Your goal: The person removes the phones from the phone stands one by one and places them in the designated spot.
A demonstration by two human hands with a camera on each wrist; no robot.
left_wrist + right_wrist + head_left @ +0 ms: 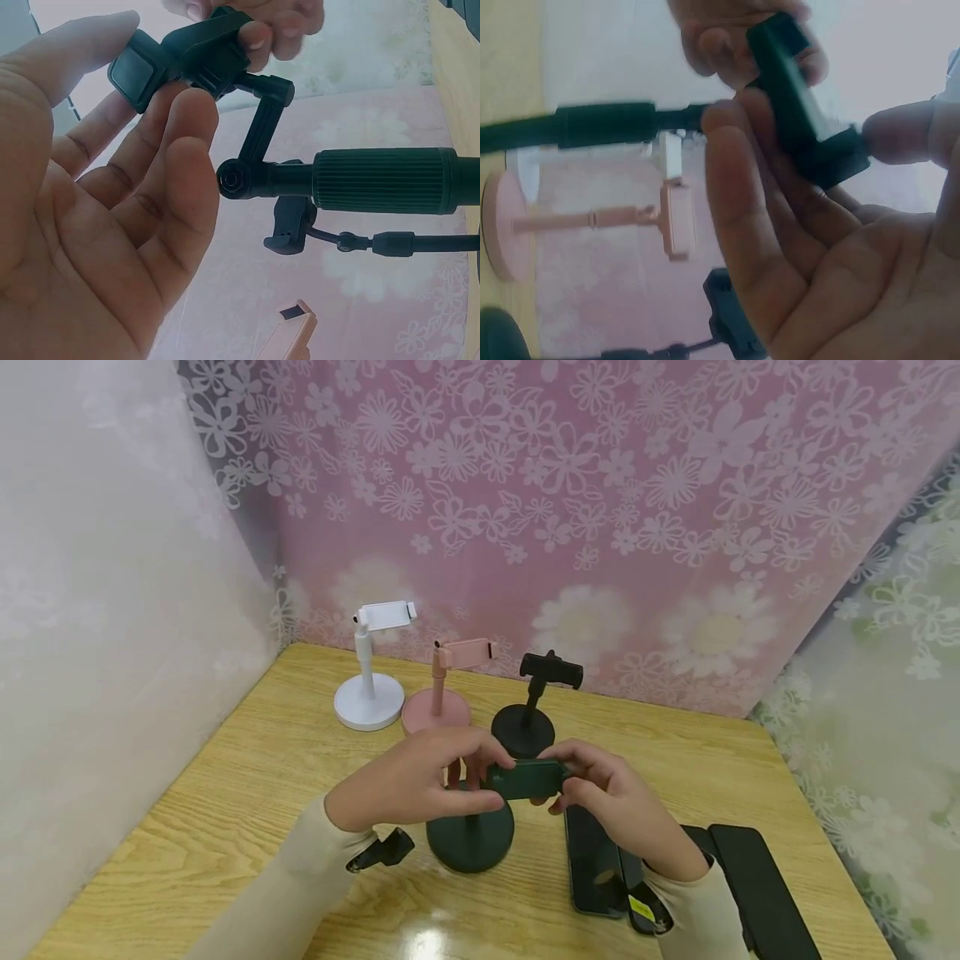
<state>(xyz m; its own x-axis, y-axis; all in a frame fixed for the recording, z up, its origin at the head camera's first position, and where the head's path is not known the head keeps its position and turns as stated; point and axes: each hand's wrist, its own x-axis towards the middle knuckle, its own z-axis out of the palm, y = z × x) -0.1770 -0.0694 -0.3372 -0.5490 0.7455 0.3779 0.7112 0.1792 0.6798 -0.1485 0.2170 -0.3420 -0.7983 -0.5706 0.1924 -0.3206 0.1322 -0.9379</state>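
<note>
A dark green phone stand stands between the hands, its round base (pixel 467 847) on the wooden table. Its phone clamp (pixel 528 779) is held up level by both hands. My left hand (pixel 416 777) pinches the clamp's left end between thumb and fingers. At the opposite end, my right hand (pixel 618 797) grips with its thumb on the outer edge and fingers behind. In the left wrist view, a bent arm (pixel 264 124) joins the clamp to the ribbed post (pixel 382 180). No phone sits in the clamp (pixel 787 97) in the right wrist view.
Behind stand a white phone stand (pixel 367 700), a pink one (pixel 437 706) and a black one (pixel 523 731). Several dark, flat phone-like slabs, including one at the far right (pixel 761 885), lie on the table (pixel 247 802) beside and under the right forearm. A flowered pink curtain (pixel 480 543) hangs behind.
</note>
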